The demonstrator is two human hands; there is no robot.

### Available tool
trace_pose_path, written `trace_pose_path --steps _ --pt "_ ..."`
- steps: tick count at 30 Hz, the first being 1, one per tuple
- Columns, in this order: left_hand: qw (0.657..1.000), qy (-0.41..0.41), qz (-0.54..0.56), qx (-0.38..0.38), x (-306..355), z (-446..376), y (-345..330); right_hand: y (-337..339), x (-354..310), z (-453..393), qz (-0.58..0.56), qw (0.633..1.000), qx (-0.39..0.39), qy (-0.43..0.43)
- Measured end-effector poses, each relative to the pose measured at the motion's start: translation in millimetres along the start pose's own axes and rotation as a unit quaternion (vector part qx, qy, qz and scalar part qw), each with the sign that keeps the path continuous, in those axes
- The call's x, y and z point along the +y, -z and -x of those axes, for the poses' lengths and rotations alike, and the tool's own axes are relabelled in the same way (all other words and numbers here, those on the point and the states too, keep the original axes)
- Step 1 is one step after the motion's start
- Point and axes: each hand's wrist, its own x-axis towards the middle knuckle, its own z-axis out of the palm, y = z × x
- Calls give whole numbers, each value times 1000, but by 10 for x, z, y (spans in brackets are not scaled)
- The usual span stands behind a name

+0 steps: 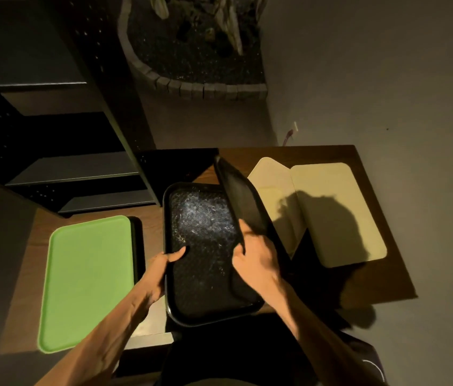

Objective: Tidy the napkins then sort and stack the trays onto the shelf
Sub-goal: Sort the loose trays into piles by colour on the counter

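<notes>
Trays lay spread over a brown wooden table [372, 274], beside a dark shelf unit [80, 174] with bare grey shelves at the upper left. Two beige trays [339, 215] sat on the table's right part, the left one partly under the other, and a hand's shadow fell across them. A green tray [86, 282] lay flat on the left part, resting on a black tray [138, 246] whose edge showed along its right side. Between them, near the front edge, a scratched black tray [203, 254] was held roughly level. The left hand [161, 271] gripped its left rim, thumb curled over onto the inner face and fingers hidden beneath. A second black tray [243, 196] stood tilted steeply on its long edge along the scratched tray's right rim. The right hand [256, 257] clasped that tilted tray near its lower end, fingers curled around the edge. A planter [191, 79] with a curved brick border sat on the floor beyond the table.
</notes>
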Motion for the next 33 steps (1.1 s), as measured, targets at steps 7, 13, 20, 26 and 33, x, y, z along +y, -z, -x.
trace_pose_path --steps 7,13,20,26,33 --pt "999 36 28 -8 -120 -247 -223 -506 -78 245 154 987 -34 -2" --pt "996 55 61 -46 -237 -365 -231 -932 -175 273 181 979 -84 52" --pt "994 35 74 -72 -200 -471 -262 -1327 -212 248 191 961 -183 77" --pt "996 67 2 -53 -245 -649 -205 -1305 22 151 167 951 -240 104" --pt "998 66 3 -9 -258 -678 -216 -804 894 -626 80 992 74 -70"
